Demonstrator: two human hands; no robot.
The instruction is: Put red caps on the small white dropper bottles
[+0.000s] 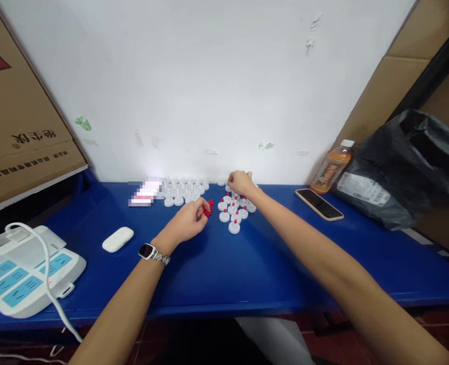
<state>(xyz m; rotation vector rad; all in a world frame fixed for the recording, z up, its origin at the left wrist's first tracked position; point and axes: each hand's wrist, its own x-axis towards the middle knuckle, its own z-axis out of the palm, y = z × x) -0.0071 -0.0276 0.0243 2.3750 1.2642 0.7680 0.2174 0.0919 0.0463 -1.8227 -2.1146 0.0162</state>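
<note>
My left hand (188, 220), with a watch on its wrist, is closed with curled fingers at the edge of a small pile of red caps (209, 208); whether a cap sits between the fingertips is hidden. Further back, my right hand (240, 182) is closed above the rear of a cluster of white round lids (234, 228). Several of these lids carry a red tip. What the right fingers hold, if anything, cannot be made out. To the left, by the wall, stand rows of white lids (179, 200) with no red tips visible.
On the blue table (224, 274) lie a white earbud case (118, 239), a phone (319, 204) and a white power strip (27, 274) with a cable. An orange drink bottle (331, 167) leans near a black plastic bag (391, 167). Cardboard (27, 101) stands left; a white wall closes the back.
</note>
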